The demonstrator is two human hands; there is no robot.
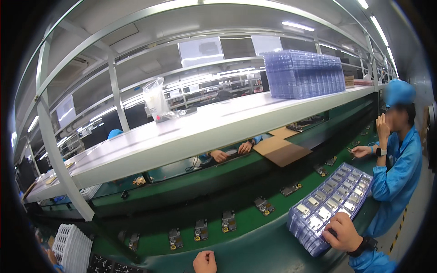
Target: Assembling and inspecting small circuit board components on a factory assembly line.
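My right hand (340,232), with a dark band on the wrist, rests over the near edge of a stack of clear plastic trays (314,243). Its fingers are curled down and pressed together, and whatever is in them is hidden. In the top tray's pockets sit rows of flat silvery metal parts (324,212). My left hand (205,262) is at the bottom edge, over the near side of the green bench (255,250). Its fingers are closed, and I cannot see what they hold, if anything. Circuit boards (229,221) lie in a line just beyond it.
A white shelf (218,123) crosses above the bench, bearing a tall stack of clear trays (302,75) and a plastic bag (156,101). Cardboard (283,151) lies beyond the boards, near another person's hands (219,156). A blue-clad co-worker (398,154) sits at right. White trays (72,248) stand lower left.
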